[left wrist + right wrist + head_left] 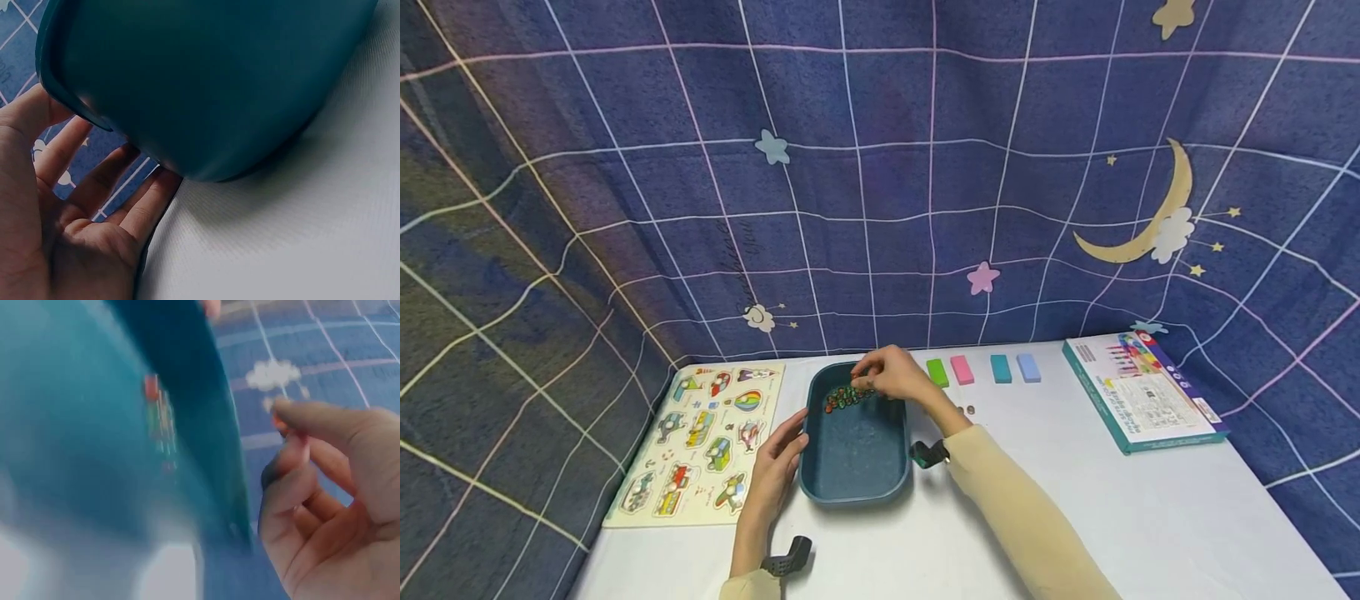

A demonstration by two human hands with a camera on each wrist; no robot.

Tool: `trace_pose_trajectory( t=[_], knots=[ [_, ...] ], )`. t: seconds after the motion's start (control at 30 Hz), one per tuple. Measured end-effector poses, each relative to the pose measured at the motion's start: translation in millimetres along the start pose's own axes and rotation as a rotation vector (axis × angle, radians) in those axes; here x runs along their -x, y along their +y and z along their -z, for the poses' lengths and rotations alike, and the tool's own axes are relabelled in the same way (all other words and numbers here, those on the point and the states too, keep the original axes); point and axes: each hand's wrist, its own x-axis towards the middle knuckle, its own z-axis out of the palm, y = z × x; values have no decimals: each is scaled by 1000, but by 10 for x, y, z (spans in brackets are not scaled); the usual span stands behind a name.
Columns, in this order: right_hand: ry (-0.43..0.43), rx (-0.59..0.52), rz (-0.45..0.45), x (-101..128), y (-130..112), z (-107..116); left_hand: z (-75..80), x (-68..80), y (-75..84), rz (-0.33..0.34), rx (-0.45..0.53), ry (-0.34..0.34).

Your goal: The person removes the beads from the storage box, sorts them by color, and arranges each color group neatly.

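Observation:
A dark teal tray [857, 475] sits mid-table, with a cluster of small coloured beads [844, 397] at its far end. My right hand [871, 382] hovers over that end with curled fingers. In the blurred right wrist view, my right hand [281, 434] seems to pinch a small reddish bead between thumb and forefinger beside the tray's rim [212, 425]. Blurred beads [159, 419] show inside the tray. My left hand [788, 443] rests against the tray's left side. In the left wrist view, the fingers [147, 203] lie straight along the tray's outer wall [206, 81].
A wooden vehicle puzzle board [703, 442] lies left of the tray. Green [937, 372], pink [962, 369], teal [1000, 367] and light blue [1028, 367] blocks line the far edge. A flat box [1142, 390] lies at the right. Blue starry cloth surrounds the white table [1150, 517].

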Motion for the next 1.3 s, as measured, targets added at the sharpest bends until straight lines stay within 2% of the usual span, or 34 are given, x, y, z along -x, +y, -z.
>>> trace_pose_trajectory(
  t=[0.13, 0.3, 0.47, 0.6, 0.8, 1.13, 1.3],
  knots=[
    [64, 29, -16, 282, 227, 355, -1, -7, -4, 6, -9, 6],
    [123, 65, -60, 675, 724, 669, 4, -4, -6, 2, -24, 13],
    [151, 93, -120, 1028, 1167, 836, 9, 13, -11, 3, -30, 15],
    [168, 139, -117, 1183, 1367, 883, 8, 10, -6, 7, -21, 15],
    [182, 159, -113, 1231, 1420, 891, -4, 5, 9, -8, -18, 14],
    [130, 148, -124, 1203, 1420, 921, 5, -13, -11, -18, -22, 25],
    [82, 96, -159, 1206, 1379, 955, 10, -4, -12, -21, -32, 24]
  ],
)
